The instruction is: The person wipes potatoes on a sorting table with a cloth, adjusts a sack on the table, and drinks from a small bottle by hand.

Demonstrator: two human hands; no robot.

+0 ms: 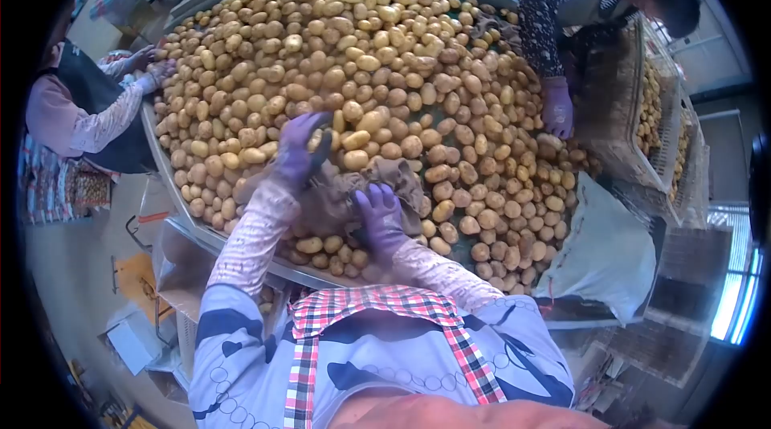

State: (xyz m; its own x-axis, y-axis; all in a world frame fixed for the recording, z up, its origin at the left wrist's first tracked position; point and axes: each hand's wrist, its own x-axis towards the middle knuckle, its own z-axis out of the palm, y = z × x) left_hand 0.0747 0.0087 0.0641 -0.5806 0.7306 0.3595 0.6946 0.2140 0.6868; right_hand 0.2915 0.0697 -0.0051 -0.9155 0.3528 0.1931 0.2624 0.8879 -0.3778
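Observation:
A wide heap of potatoes (313, 51) covers the metal-edged sorting table (181, 210) in front of me. My left hand (299, 149), in a purple glove with a dark palm, is raised over the near potatoes, thumb and fingers apart. Beneath and beside it lies a crumpled brown cloth (337, 196), blurred in places. My right hand (381, 222), gloved the same way, is on the cloth, its fingers bent into the folds. The fabric hides the potatoes under both hands.
One co-worker's gloved hand (557, 108) reaches in at the right, by crates (614, 108) of potatoes. Another person's hands (157, 69) touch the left edge. A pale sack (606, 244) lies at the near right corner. A dark cloth (499, 30) lies toward the far right.

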